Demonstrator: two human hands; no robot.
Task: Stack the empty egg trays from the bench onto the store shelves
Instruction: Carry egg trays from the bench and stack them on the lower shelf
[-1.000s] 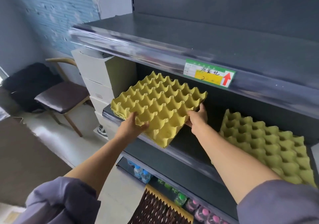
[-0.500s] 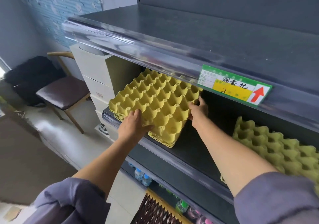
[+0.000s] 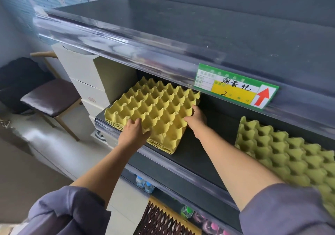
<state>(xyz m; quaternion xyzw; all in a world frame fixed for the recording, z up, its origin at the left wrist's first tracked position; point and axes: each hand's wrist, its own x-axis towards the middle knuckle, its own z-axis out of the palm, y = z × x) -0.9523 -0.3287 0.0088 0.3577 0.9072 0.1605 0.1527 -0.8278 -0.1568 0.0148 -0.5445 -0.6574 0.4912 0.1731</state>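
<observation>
A stack of yellow egg trays lies on the left part of the dark middle shelf. My left hand grips the stack's near edge, fingers curled over the top tray. My right hand holds the stack's right edge, its fingers hidden behind the trays. A second stack of greener egg trays sits on the same shelf to the right, apart from both hands.
The upper shelf overhangs the trays, with a green and yellow price label on its front rail. White boxes stand left of the shelving, a chair beyond them. Bottles and a brown basket sit on the bottom shelf.
The yellow trays have gone from tilted in the air down and back onto the shelf, now lying flat. Both hands moved with them and keep hold.
</observation>
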